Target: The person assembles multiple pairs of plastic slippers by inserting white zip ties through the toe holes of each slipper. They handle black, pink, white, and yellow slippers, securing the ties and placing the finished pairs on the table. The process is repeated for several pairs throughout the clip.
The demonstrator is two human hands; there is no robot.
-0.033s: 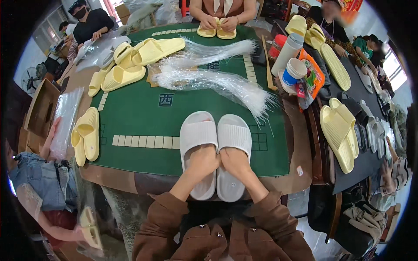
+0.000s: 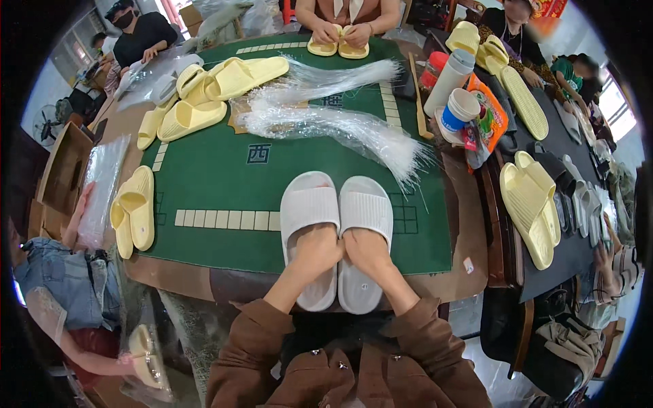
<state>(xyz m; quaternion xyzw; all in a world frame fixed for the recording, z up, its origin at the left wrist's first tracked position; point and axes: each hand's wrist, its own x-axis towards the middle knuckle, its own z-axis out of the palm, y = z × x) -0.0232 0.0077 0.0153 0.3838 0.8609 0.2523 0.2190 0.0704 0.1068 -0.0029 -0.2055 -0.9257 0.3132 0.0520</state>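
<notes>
A pair of pale grey slide slippers stands side by side at the near edge of the table, toes pointing away from me. My left hand [image 2: 318,246] reaches into the left slipper [image 2: 310,204], and my right hand [image 2: 366,251] into the right slipper [image 2: 366,209]. Both hands are curled in against the slippers' inner sides, where the wide ribbed straps meet. Their fingertips are hidden under the straps, so anything pinched there does not show. Beyond the toes lie bundles of clear plastic strands [image 2: 340,129].
Yellow slippers lie at the table's left [image 2: 132,211] and far left [image 2: 194,121]. On the right stand a white cup [image 2: 460,111], a bottle [image 2: 449,81] and a wooden stick [image 2: 416,102]. Opposite, a co-worker's hands hold yellow slippers [image 2: 339,46]; several other people work around.
My hands and the grey slippers keep their pose; the view has shifted very slightly. At lower left, a co-worker's hand has moved bagged yellow slippers a little down and right.
</notes>
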